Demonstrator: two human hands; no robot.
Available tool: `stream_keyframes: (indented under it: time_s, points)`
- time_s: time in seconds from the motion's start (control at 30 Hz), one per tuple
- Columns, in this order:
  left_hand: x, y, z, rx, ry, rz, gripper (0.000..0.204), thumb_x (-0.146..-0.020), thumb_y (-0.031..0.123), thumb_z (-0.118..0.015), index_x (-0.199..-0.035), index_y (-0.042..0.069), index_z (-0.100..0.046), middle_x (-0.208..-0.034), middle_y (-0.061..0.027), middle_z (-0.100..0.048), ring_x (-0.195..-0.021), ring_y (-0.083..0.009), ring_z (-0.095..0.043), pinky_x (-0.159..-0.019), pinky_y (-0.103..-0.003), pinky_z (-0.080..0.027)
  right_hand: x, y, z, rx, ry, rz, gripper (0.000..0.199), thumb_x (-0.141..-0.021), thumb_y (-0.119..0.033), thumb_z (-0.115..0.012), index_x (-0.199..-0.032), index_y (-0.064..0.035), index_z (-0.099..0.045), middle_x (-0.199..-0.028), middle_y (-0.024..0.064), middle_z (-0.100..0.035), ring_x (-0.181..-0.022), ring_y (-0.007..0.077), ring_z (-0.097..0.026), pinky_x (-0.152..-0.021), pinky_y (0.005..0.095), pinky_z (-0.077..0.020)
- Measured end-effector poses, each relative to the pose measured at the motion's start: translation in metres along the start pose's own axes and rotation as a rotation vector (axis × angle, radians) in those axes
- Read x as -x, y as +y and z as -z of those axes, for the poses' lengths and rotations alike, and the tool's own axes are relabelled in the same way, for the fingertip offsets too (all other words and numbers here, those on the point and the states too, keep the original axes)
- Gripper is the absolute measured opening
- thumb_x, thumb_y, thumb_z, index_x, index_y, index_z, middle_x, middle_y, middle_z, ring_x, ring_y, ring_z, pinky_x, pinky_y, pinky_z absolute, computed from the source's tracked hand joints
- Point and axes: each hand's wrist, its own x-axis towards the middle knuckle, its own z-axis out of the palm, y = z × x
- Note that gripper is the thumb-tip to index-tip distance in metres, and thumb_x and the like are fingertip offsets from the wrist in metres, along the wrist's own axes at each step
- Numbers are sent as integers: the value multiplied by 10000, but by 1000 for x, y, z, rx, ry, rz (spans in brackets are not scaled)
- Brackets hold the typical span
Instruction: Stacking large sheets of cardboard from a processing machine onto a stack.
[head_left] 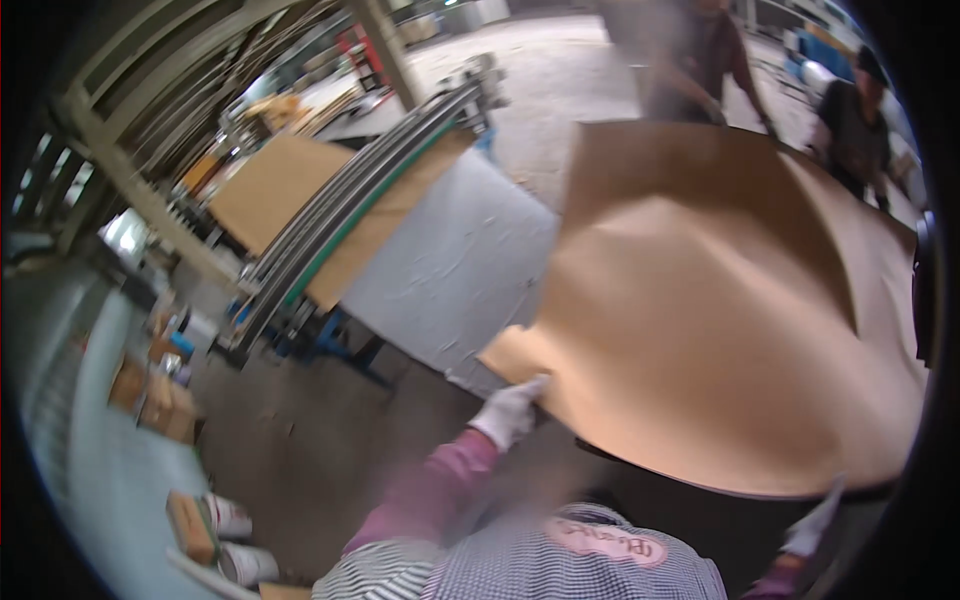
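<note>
A large thin brown sheet (720, 300), bowed and sagging, fills the right half of the view. My left hand (512, 410), in a white glove with a pink sleeve, grips its near left edge. My right hand (812, 525), also white-gloved, holds the sheet's near right edge from below; its fingers are mostly hidden by the sheet. The sheet's far end reaches toward two other people at the back.
A grey machine table (450, 270) with a roller frame (350, 190) and another brown sheet (270, 185) stands at left centre. One person (700, 60) and another person (850, 130) stand beyond. Boxes (165, 405) and white tubs (235, 540) sit on the floor at left.
</note>
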Motion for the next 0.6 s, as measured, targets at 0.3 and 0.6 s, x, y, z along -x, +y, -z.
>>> stream_keyframes:
  time_s: [0.3,0.6]
  points:
    - [-23,-64,22,270,-328,188,275,-880,240,-639,-1029,21,-566,-889,-80,-644,-732,-207,-639,-611,-313,-564,-17,158,-63,102,9,-392,486,-846,-419,-596,-1157,-47,-576,-1101,83,-607,-992,241,-562,-893,366,-435]
    - [-141,-78,296,96,758,32,462,-848,408,-599,-1037,-5,-515,-858,-169,-616,-763,-304,-604,-590,-431,-475,4,219,-71,157,30,-358,427,-890,-389,-542,-1174,-75,-490,-1128,43,-515,-937,174,-514,-805,342,-430]
